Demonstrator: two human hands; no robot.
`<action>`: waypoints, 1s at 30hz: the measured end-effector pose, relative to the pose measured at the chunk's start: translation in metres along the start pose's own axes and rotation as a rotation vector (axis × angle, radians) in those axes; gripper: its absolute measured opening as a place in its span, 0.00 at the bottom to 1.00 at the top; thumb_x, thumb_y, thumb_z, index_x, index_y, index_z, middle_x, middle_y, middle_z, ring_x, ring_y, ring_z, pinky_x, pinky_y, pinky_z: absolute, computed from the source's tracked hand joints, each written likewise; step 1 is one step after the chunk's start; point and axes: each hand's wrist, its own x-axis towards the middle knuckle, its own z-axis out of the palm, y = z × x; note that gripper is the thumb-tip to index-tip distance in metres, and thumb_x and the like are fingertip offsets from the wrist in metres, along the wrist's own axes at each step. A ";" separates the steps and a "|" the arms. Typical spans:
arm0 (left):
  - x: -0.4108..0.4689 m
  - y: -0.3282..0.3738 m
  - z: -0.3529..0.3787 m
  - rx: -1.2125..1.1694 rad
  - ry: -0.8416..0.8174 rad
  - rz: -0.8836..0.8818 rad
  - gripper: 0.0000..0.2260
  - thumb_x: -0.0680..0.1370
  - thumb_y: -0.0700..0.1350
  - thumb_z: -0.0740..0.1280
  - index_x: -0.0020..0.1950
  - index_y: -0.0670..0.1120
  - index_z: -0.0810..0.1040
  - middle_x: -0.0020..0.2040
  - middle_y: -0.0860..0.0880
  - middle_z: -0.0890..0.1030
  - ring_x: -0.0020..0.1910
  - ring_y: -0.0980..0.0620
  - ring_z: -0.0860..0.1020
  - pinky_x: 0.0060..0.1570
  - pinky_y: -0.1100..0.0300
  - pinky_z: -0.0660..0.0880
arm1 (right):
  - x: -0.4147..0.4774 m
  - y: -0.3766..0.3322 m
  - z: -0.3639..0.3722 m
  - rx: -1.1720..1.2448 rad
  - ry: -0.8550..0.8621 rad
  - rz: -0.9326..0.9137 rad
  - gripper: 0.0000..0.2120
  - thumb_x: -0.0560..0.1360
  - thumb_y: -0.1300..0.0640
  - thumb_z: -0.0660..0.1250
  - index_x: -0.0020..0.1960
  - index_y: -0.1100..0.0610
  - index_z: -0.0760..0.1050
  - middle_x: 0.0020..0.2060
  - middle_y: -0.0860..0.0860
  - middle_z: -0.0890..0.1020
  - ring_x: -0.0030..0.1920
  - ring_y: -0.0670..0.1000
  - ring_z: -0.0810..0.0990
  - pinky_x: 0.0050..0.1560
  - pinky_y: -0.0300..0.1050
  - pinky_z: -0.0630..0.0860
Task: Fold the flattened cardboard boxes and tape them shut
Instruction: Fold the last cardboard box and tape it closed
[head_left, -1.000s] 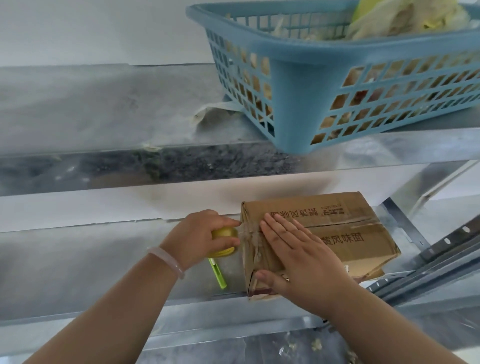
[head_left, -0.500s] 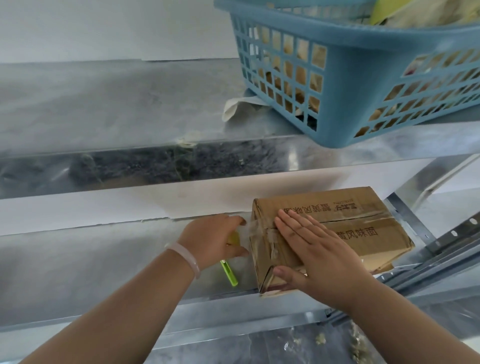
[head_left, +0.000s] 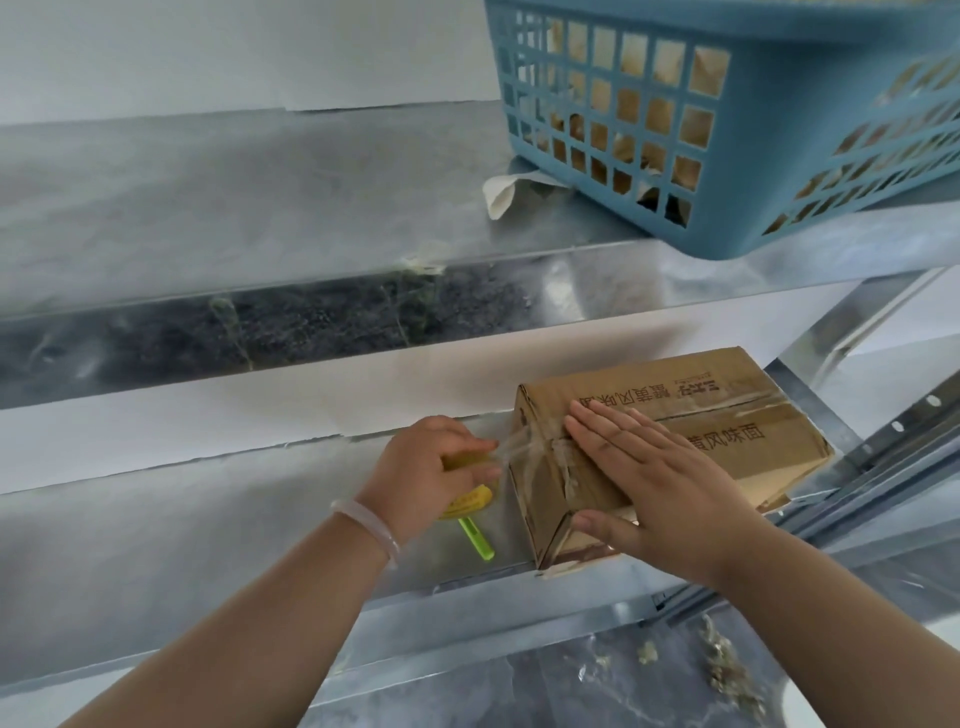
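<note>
Fingers (head_left: 618, 431) of my right hand (head_left: 675, 488) lay flat atop the cardboard box (head_left: 753, 441) on the shelf (head_left: 208, 519). My left hand (head_left: 431, 467), beside the box, gripped the tape roll (head_left: 467, 501). I judged the box light and stiff (likely empty), best pinned from its top.

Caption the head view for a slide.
Sealing a box: right hand presses flat on its top while left hand holds the tape roll beside it, tape stretched between them.

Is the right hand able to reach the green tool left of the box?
Probably yes: the right hand lies flat on the box holding nothing, and the green tool lies partly uncovered just beside it.
</note>
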 end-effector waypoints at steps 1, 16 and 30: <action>0.003 0.002 0.002 0.030 0.001 0.002 0.16 0.69 0.62 0.71 0.52 0.57 0.84 0.48 0.61 0.76 0.48 0.64 0.75 0.47 0.76 0.66 | 0.000 0.000 0.000 -0.002 0.035 -0.009 0.42 0.76 0.26 0.43 0.80 0.52 0.51 0.79 0.47 0.53 0.79 0.45 0.49 0.77 0.45 0.43; 0.027 0.017 -0.014 0.239 -0.087 0.166 0.09 0.75 0.53 0.70 0.48 0.50 0.86 0.47 0.56 0.75 0.48 0.57 0.74 0.51 0.61 0.70 | 0.046 -0.131 0.081 0.050 -0.222 0.083 0.28 0.82 0.56 0.54 0.79 0.58 0.50 0.70 0.57 0.65 0.68 0.58 0.66 0.61 0.54 0.73; 0.020 0.019 -0.024 0.213 -0.074 0.212 0.06 0.74 0.50 0.71 0.50 0.53 0.83 0.46 0.57 0.78 0.47 0.58 0.75 0.50 0.63 0.70 | -0.038 -0.129 0.059 0.706 -0.065 0.592 0.14 0.81 0.58 0.58 0.61 0.41 0.66 0.50 0.47 0.75 0.47 0.44 0.76 0.43 0.39 0.70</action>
